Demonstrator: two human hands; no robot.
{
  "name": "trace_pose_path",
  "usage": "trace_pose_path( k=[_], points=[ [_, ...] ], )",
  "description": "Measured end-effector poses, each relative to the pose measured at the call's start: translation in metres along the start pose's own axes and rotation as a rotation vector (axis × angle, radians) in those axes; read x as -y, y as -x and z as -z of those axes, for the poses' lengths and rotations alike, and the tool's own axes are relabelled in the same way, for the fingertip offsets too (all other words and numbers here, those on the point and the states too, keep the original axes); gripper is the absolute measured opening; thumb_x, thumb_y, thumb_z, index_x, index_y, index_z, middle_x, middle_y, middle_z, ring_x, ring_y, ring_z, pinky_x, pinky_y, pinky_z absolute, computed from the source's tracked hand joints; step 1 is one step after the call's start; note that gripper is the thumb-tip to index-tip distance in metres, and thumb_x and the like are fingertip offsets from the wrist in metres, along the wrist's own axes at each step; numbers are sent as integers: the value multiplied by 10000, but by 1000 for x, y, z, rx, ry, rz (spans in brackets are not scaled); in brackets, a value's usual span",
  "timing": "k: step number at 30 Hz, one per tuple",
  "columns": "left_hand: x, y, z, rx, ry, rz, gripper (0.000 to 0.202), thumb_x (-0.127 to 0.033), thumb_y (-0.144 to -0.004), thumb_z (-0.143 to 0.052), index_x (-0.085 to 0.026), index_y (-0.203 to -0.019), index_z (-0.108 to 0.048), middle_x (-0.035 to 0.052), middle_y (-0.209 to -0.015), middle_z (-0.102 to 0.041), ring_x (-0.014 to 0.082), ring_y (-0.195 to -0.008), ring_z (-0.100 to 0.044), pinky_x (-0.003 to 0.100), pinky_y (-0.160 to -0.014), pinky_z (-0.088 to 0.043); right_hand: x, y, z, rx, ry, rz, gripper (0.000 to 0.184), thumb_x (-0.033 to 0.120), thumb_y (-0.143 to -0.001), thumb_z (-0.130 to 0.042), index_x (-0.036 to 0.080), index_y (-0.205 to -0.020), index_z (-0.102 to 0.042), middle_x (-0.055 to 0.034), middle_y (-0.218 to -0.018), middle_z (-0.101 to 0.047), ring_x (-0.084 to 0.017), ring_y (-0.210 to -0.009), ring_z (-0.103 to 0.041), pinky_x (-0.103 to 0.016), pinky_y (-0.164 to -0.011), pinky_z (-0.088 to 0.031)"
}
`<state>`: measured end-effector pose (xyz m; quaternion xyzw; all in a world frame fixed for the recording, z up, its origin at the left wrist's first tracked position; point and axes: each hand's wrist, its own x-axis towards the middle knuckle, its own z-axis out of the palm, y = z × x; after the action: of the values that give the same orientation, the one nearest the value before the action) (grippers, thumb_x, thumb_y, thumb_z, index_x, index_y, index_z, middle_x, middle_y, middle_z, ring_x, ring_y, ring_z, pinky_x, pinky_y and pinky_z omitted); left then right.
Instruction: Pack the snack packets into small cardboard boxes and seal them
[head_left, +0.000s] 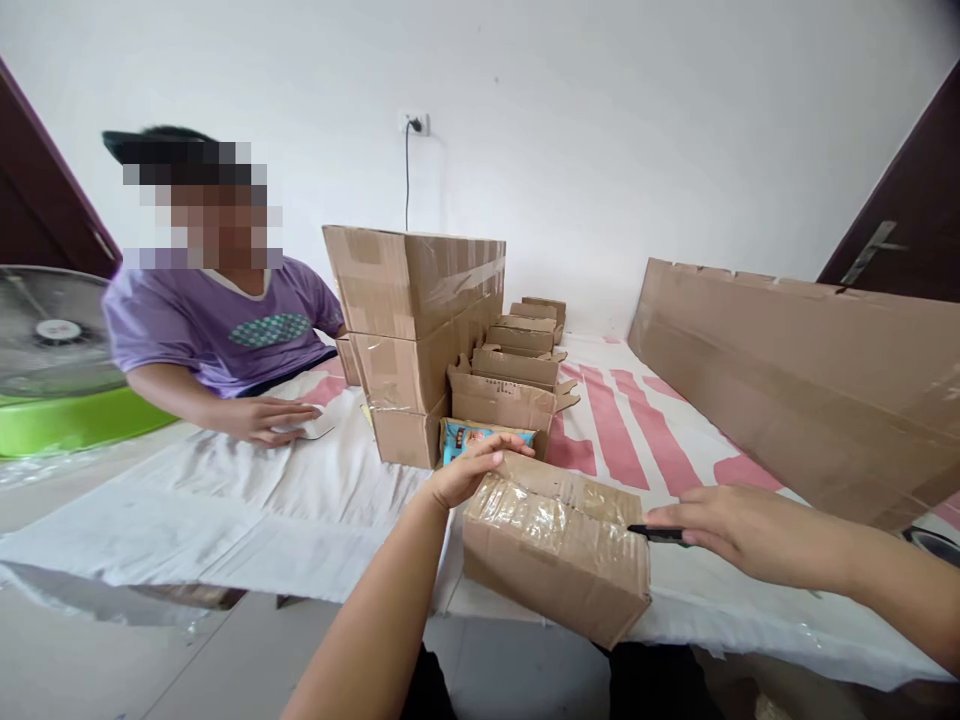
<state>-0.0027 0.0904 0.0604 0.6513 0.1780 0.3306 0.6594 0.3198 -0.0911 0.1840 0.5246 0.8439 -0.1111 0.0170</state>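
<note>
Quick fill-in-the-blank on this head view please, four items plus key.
1. The right hand holds a slim cutter-like tool coloured ____.
2. The top seam of the near cardboard box is covered with clear, shiny ____.
3. The stack of cardboard boxes is ____ tiers high.
4. The co-worker's shirt is mainly ____ in colour.

Missing words: black; tape; three; purple.

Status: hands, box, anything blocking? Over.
Left hand open on box. Right hand grips black tool, tip at right end of taped seam. Blue packet beyond box, clear of seam.
</note>
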Motion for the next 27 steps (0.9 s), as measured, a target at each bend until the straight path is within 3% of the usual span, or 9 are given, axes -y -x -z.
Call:
trace_pose_path(
  k=[4, 8, 13, 16, 20, 23, 27],
  points=[
    [-6, 8, 12, 108, 17, 25, 719, -484, -587, -806, -199, -1204, -572, 116, -1307, -561, 316, -1146, -543, 397, -953, -416, 5, -1, -4, -31, 42, -17, 402, 326, -973, -369, 418, -1317, -556, -23, -1013, -715, -190, -840, -664, -294, -725, -481],
    [-7, 9, 20, 132, -11, 46, 806, -417, -544, -850, -210, -1261, -543, 106, -1355, -516, 339, -1266, -445, 424, -1041, -349, 5, -5, -13, -101, 77, -73, 441, 288, -980, -322, 411, -1357, -512, -33, -1041, -712, -206, -868, -664, -307, -695, -482],
    [-18, 10, 15, 123, -192, 42, 873, -342, -564, -846, -227, -1339, -461, 108, -1439, -408, 335, -1339, -364, 444, -1092, -308, -2, -14, -21, -285, -52, -140, 437, 336, -998, -293, 370, -1396, -470, -22, -1254, -660, -192, -991, -660, -332, -815, -519],
    [-29, 14, 10, 78, -311, 47, 821, -333, -620, -812, -238, -1346, -443, 103, -1418, -417, 299, -1287, -426, 415, -1051, -362, -5, -18, -23, -332, -23, -122, 429, 349, -1003, -294, 353, -1393, -473, -32, -1223, -670, -187, -975, -665, -334, -807, -528],
    [-40, 17, 6, -33, -471, 75, 659, -331, -667, -764, -230, -1266, -510, 90, -1301, -506, 231, -1049, -553, 373, -916, -439, -1, -19, -26, -344, 118, -26, 440, 261, -995, -309, 355, -1394, -471, -29, -1001, -702, -160, -808, -668, -277, -647, -512],
    [-45, 18, 3, -72, -565, 86, 594, -323, -670, -740, -205, -1216, -538, 84, -1225, -552, 190, -900, -572, 357, -845, -455, 6, -22, -29, -339, 266, 37, 471, 164, -967, -332, 345, -1368, -501, -6, -858, -668, -131, -667, -630, -230, -531, -434],
    [-51, 18, -5, -89, -648, 97, 507, -299, -691, -698, -200, -1166, -553, 77, -1229, -575, 190, -890, -589, 346, -834, -461, 20, -31, -30, -343, 533, 128, 621, -6, -835, -399, 323, -1348, -514, -17, -909, -665, -133, -640, -600, -242, -530, -361]
  ],
)
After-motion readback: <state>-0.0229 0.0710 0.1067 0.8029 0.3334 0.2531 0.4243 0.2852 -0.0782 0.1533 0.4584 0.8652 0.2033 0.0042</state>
